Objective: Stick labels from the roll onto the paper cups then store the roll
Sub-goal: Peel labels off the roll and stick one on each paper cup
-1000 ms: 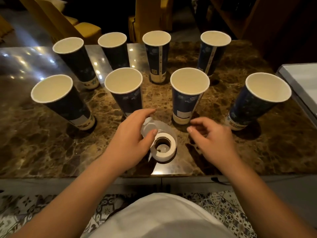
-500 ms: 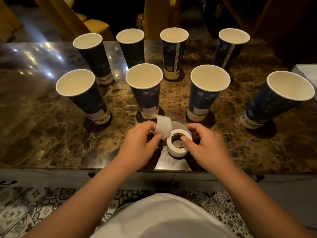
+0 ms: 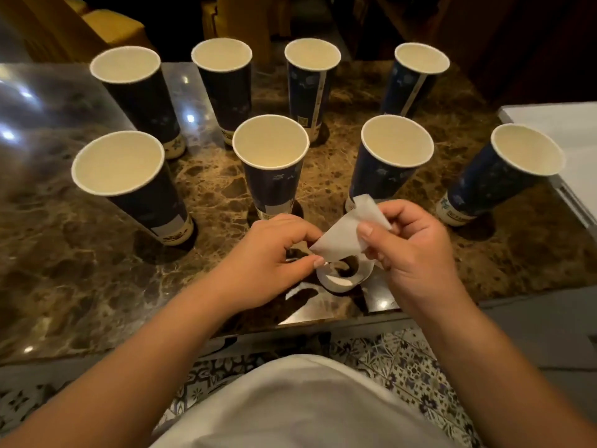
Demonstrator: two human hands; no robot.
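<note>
On the left, the left hand (image 3: 268, 253) pinches one corner of the loose strip (image 3: 342, 236) drawn from the label roll (image 3: 339, 276), thumb and forefinger closed on the paper. The roll itself lies flat on the marble bench (image 3: 80, 270), just under and between the two sets of fingers, its strip rising to the right. The right hand (image 3: 416, 250) grips the strip's upper end, thumb on the near face and the other fingers curled behind. This looks like a label being peeled free, so no label is going onto a cup just yet.

As for progress: pale rectangular patches show low on the front-left cup (image 3: 129, 189), on the front cup just beyond the left fingers (image 3: 271, 169), and perhaps on the one just beyond the right fingers (image 3: 387, 163), though its lower wall is partly hidden by the strip. Whether these are stuck labels or printed panels cannot be told. I judge most of the labelling is still ahead, and storing the roll certainly is.

Counted: eight paper cups, all upright and empty, four in the far row and four in the near; one roll; one strip in hand. A white box-like edge (image 3: 565, 124) sits far right of the right fingers.
</note>
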